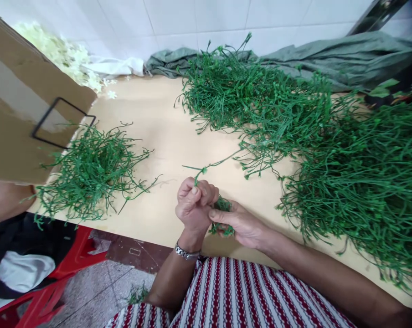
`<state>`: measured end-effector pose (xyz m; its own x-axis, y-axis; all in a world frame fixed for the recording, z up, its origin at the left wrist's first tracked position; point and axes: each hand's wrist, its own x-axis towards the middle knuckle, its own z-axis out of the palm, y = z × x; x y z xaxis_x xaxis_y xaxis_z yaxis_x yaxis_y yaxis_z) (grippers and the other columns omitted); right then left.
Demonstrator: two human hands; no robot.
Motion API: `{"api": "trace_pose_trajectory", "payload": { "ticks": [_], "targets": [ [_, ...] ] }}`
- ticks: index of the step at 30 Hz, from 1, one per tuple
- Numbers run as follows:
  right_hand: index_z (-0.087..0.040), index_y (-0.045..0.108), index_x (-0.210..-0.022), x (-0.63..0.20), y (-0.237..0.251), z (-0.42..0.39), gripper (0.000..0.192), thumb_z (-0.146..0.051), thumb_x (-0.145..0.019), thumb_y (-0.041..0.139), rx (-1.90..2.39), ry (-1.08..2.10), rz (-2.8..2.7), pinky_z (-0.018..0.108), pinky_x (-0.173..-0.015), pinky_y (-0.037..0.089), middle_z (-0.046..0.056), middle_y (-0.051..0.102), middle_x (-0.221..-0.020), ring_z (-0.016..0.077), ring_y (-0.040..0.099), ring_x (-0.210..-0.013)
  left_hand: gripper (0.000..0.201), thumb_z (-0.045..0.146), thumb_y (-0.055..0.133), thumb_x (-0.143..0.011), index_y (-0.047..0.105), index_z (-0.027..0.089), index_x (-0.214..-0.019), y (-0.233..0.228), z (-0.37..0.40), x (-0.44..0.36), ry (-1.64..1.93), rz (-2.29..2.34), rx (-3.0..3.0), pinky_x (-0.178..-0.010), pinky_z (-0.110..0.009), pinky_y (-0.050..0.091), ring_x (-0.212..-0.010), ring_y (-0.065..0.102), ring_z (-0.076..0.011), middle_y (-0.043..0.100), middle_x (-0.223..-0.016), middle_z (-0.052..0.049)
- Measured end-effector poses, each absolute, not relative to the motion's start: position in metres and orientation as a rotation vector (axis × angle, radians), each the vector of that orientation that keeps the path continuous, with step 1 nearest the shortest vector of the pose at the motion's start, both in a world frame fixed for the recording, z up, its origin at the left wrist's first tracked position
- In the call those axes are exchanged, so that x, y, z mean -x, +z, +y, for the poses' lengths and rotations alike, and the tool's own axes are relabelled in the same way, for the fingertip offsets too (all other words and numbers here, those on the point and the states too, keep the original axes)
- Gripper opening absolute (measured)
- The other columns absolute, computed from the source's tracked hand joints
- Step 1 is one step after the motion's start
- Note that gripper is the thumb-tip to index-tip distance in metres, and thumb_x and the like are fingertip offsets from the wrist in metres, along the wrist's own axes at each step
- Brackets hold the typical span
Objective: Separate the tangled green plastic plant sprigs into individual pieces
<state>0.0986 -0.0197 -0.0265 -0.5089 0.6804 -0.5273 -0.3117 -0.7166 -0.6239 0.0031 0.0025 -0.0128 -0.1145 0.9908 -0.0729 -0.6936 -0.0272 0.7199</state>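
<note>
Near the table's front edge my left hand (196, 203), with a metal watch at the wrist, is closed around a thin green artificial stem (203, 171). The stem pokes out above the thumb and branches to both sides. Close against it, my right hand (238, 222) grips a small bunch of green stems (224, 217) between thumb and fingers, and its thumb touches the left hand. Part of the bunch is hidden behind the hands. A loose pile of similar branching stems (93, 171) lies to the left, and a large heap (363, 177) spreads over the right side.
A cardboard box (24, 100) stands at the left beside a black wire frame (60, 102). Pale artificial flowers (67, 57) and a green cloth (332, 54) lie along the tiled wall. More stems (240, 91) cover the back. A red stool (78, 248) is below left.
</note>
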Motion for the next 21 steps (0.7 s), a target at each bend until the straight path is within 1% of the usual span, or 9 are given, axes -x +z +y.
{"api": "trace_pose_trajectory", "payload": {
  "ticks": [2,4,6,8,11,14,16,19,21],
  "targets": [
    [-0.017,0.042,-0.065,-0.097,-0.032,-0.021,0.043,-0.045,-0.056,0.074,1.098,2.09,-0.777,0.018,-0.041,0.026,-0.008,0.037,-0.051,0.0042,0.032,-0.044,0.034,0.034,0.066,-0.063,0.04,0.018,-0.051,-0.015,0.002,-0.005,1.525,0.709,-0.537,-0.04,-0.021,0.024,-0.037,0.025,-0.0061,0.026,-0.041,0.006],
    [-0.016,0.043,-0.062,-0.1,-0.037,-0.021,0.038,-0.046,-0.065,0.067,1.111,1.997,-0.978,0.019,-0.043,0.027,-0.007,0.038,-0.051,0.0049,0.032,-0.045,0.03,0.032,0.065,-0.065,0.042,0.018,-0.053,-0.014,0.002,-0.003,1.464,0.684,-0.518,-0.04,-0.022,0.025,-0.037,0.027,-0.0063,0.028,-0.042,0.005],
    [-0.015,0.047,-0.064,-0.108,-0.037,-0.02,0.03,-0.042,-0.075,0.057,1.134,1.953,-1.185,0.021,-0.046,0.03,-0.006,0.04,-0.051,0.006,0.035,-0.046,0.026,0.03,0.063,-0.069,0.045,0.018,-0.055,-0.009,0.001,0.003,1.387,0.667,-0.486,-0.04,-0.022,0.027,-0.037,0.028,-0.0066,0.028,-0.042,0.006],
    [-0.014,0.051,-0.068,-0.119,-0.032,-0.019,0.023,-0.033,-0.081,0.049,1.181,1.925,-1.404,0.021,-0.049,0.032,-0.004,0.044,-0.055,0.0073,0.039,-0.05,0.023,0.028,0.062,-0.071,0.046,0.018,-0.057,-0.001,-0.001,0.011,1.297,0.659,-0.44,-0.04,-0.022,0.027,-0.036,0.029,-0.0065,0.027,-0.042,0.006],
    [-0.015,0.051,-0.07,-0.134,-0.015,-0.02,0.015,-0.022,-0.082,0.045,1.23,1.803,-1.776,0.021,-0.049,0.03,-0.002,0.048,-0.06,0.008,0.041,-0.053,0.021,0.023,0.061,-0.071,0.047,0.017,-0.057,0.014,-0.009,0.022,1.166,0.671,-0.378,-0.039,-0.021,0.024,-0.037,0.025,-0.0058,0.024,-0.044,0.006],
    [-0.016,0.046,-0.063,-0.142,0.006,-0.027,0.015,-0.015,-0.079,0.046,1.213,1.675,-2.116,0.022,-0.045,0.024,-0.004,0.043,-0.052,0.0074,0.034,-0.046,0.022,0.02,0.063,-0.069,0.046,0.016,-0.056,0.028,-0.02,0.026,1.045,0.708,-0.361,-0.041,-0.021,0.022,-0.039,0.022,-0.0052,0.023,-0.045,0.006],
    [-0.017,0.044,-0.061,-0.145,0.019,-0.032,0.017,-0.014,-0.077,0.046,1.19,1.622,-2.274,0.023,-0.044,0.022,-0.004,0.04,-0.05,0.0074,0.032,-0.044,0.022,0.02,0.064,-0.069,0.046,0.016,-0.056,0.036,-0.028,0.028,0.994,0.718,-0.361,-0.041,-0.02,0.021,-0.039,0.02,-0.0048,0.021,-0.045,0.006],
    [-0.016,0.046,-0.064,-0.154,0.033,-0.039,0.016,-0.018,-0.079,0.047,1.204,1.566,-2.4,0.024,-0.046,0.024,0.0,0.047,-0.055,0.0099,0.039,-0.049,0.023,0.022,0.063,-0.07,0.045,0.016,-0.056,0.045,-0.032,0.036,0.926,0.727,-0.381,-0.041,-0.02,0.023,-0.039,0.02,-0.0046,0.021,-0.046,0.007],
    [-0.016,0.048,-0.066,-0.167,0.038,-0.041,0.019,-0.024,-0.083,0.044,1.252,1.602,-2.385,0.023,-0.047,0.027,0.002,0.05,-0.059,0.0114,0.043,-0.052,0.02,0.019,0.062,-0.07,0.046,0.016,-0.058,0.05,-0.027,0.048,0.978,0.761,-0.435,-0.041,-0.019,0.024,-0.041,0.022,-0.0047,0.023,-0.047,0.007]
  ]
}}
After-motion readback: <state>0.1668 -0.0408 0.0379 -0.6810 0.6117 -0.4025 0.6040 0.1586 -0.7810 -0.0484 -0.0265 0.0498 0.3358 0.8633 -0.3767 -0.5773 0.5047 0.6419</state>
